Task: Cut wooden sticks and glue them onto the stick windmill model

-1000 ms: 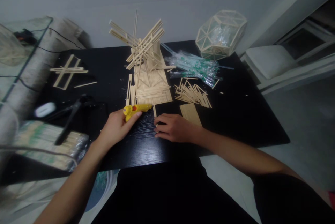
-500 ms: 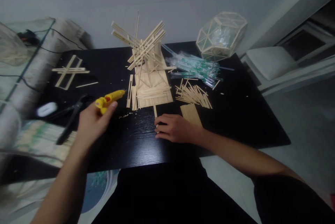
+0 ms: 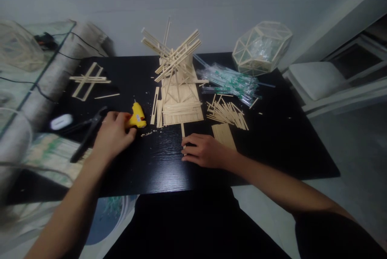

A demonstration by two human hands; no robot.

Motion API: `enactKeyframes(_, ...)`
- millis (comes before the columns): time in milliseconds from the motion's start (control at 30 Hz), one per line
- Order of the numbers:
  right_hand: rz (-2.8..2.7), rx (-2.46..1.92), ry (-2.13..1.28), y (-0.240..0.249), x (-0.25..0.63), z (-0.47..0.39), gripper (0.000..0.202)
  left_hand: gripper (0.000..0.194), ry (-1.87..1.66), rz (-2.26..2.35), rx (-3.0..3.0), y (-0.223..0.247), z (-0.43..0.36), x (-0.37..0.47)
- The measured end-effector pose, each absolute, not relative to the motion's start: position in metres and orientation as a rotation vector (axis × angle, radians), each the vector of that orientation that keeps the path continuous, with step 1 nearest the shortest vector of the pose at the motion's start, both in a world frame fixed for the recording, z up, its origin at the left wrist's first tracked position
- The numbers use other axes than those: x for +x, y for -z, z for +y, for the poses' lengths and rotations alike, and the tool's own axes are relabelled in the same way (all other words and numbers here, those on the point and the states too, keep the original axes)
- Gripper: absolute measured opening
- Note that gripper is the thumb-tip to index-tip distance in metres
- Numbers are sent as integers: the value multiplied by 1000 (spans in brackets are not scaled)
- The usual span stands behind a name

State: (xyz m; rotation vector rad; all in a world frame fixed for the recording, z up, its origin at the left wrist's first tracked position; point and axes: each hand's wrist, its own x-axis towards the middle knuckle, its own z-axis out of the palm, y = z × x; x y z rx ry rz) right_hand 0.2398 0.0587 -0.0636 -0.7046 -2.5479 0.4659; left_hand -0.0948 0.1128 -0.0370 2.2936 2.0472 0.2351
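Note:
My left hand (image 3: 116, 132) is closed round the handle of a yellow glue gun (image 3: 138, 114), whose nozzle points away from me, low over the table. The fingers of my right hand (image 3: 201, 150) pinch a thin wooden stick (image 3: 182, 130) near the front of the table. The stick's far end reaches the front edge of a base made of sticks (image 3: 181, 120). On the back of this base stands a windmill-like structure (image 3: 173, 63) with crossed stick blades. Several loose sticks lie across the base's front part.
Right of the base are a stick pile (image 3: 231, 113), a flat stick panel (image 3: 223, 136), plastic-wrapped glue sticks (image 3: 231, 81) and a faceted frame (image 3: 263, 47). At left lie crossed sticks (image 3: 89, 80), black pliers (image 3: 87, 136) and a white case (image 3: 61, 122).
The glue gun has swung from pointing right to pointing away from me, and my left hand has turned with it. My right hand keeps its hold on the stick. The camera view has shifted slightly.

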Motion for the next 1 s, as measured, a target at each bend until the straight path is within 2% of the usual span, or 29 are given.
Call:
enactKeyframes(167,-2558,-701,-457,64,240,59,24,45,-447,1989,2397,30,101,-70)
enactKeyframes(267,-2543,-689,-416,64,240,59,23,25,-546,1524,2493,28,90,-39)
enactKeyframes(400,-2535,-658,-369,64,241,60,24,18,-474,1173,2550,34,88,-10)
enactKeyframes(600,-2557,-620,-375,64,242,62,24,15,-539,1084,2573,40,94,0)
enactKeyframes(1000,-2520,-615,-435,63,242,64,16,24,-726,1016,2545,62,87,-2)
